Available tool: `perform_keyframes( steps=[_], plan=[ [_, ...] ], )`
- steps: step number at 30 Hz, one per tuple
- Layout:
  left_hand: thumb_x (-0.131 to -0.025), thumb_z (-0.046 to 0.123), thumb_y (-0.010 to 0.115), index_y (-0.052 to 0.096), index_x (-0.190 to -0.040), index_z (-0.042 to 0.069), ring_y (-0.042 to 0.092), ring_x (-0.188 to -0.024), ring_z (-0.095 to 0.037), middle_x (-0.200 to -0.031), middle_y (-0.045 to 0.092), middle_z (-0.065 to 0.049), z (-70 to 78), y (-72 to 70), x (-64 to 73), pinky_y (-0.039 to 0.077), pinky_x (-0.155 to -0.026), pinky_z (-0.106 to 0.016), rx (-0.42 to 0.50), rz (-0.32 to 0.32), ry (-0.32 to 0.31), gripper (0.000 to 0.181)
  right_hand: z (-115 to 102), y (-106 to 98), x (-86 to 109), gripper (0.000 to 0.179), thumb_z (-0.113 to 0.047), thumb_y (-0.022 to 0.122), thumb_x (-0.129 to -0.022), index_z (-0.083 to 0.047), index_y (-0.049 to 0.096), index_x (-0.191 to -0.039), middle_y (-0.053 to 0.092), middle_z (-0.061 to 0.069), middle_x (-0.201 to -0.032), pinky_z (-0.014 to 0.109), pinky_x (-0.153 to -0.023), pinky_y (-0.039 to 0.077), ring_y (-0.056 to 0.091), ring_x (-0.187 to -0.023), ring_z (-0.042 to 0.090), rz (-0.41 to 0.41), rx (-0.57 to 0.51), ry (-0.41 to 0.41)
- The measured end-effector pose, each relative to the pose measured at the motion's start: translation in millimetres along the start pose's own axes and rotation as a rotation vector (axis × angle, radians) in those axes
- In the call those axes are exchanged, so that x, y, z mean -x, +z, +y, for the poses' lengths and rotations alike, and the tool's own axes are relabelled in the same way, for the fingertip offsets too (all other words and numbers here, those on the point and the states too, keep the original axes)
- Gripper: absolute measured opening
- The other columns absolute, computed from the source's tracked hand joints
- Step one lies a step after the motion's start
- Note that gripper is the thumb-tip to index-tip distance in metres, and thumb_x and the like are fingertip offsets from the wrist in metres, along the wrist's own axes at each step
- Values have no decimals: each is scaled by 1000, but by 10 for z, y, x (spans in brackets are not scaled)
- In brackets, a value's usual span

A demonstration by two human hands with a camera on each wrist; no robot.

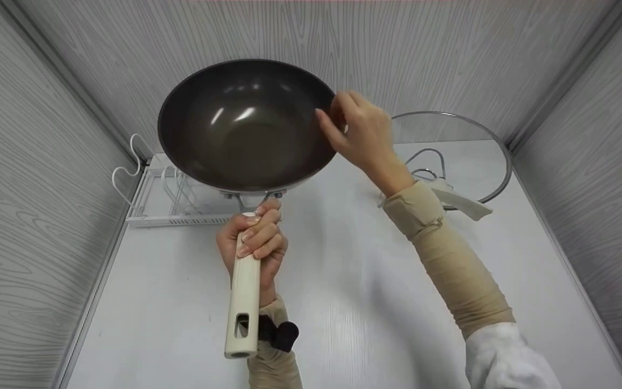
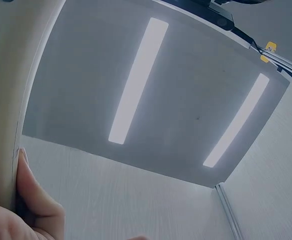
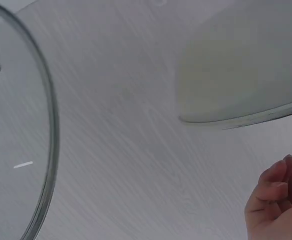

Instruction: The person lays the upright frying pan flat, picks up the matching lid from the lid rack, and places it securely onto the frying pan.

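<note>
The left hand [image 1: 254, 240] grips the cream handle of a dark grey non-stick wok [image 1: 246, 125], holding it tilted up above the white bench [image 1: 343, 302]. The right hand [image 1: 362, 135] touches the wok's right rim with loosely bent fingers. A round glass lid [image 1: 473, 146] leans behind it; a white wire rack [image 1: 165, 200] stands left.
</note>
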State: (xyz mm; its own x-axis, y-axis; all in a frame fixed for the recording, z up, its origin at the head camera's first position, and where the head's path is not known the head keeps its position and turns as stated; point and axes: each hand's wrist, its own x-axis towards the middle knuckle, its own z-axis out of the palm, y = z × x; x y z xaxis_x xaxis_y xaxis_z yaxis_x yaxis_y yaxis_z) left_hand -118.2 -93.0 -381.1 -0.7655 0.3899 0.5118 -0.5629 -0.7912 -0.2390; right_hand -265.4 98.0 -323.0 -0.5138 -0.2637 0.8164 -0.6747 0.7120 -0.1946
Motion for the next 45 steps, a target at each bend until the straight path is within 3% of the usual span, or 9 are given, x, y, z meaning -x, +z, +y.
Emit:
perform_keyframes(
  steps=[6,12,17,20,25,37,45],
  plan=[
    [-85,-2,42,29,-93,7,35,-43,-7,-63,30,2,6,-9,-2,50,-47,-29,-1,4,8,17,280,120,-145,51,-52,50,-98,-3,59,-96,56,13,-90,47,-54,47,55,-71,30,-222,175,131],
    [-84,-2,42,29,-92,8,34,-43,-7,-63,30,2,-7,-6,5,50,-47,-28,-3,10,16,18,462,224,-200,52,-50,44,-101,-1,59,-98,56,16,-96,53,-64,51,58,-84,36,-458,261,213],
    [-84,-3,42,30,-92,8,34,-43,-6,-63,29,3,-17,-7,14,49,-47,-28,-8,25,26,18,544,285,-223,42,-37,43,-100,1,59,-98,60,19,-100,57,-76,50,60,-92,42,-645,193,297],
    [-85,-4,43,30,-92,7,34,-43,-7,-63,29,3,-14,-13,18,49,-47,-28,-12,46,19,18,595,304,-199,32,-27,45,-95,2,55,-102,61,21,-102,58,-81,48,59,-95,44,-705,117,339],
    [-85,-4,43,33,-93,5,34,-43,-8,-62,28,3,15,3,23,49,-46,-28,-39,101,-8,15,648,295,-121,26,-20,45,-92,2,49,-104,57,20,-100,56,-85,44,56,-94,42,-697,15,382],
    [-91,-3,38,36,-100,2,31,-44,-7,-64,26,5,116,107,15,48,-46,-27,-113,209,-166,11,674,168,97,21,-17,46,-89,0,48,-102,51,14,-96,50,-85,42,50,-90,34,-532,-153,509],
    [-91,-4,39,36,-103,1,26,-44,-5,-64,24,5,174,170,-11,48,-46,-26,-178,274,-251,13,695,69,208,18,-15,44,-91,0,47,-100,50,15,-95,51,-87,40,48,-91,34,-474,-183,533]
  ],
)
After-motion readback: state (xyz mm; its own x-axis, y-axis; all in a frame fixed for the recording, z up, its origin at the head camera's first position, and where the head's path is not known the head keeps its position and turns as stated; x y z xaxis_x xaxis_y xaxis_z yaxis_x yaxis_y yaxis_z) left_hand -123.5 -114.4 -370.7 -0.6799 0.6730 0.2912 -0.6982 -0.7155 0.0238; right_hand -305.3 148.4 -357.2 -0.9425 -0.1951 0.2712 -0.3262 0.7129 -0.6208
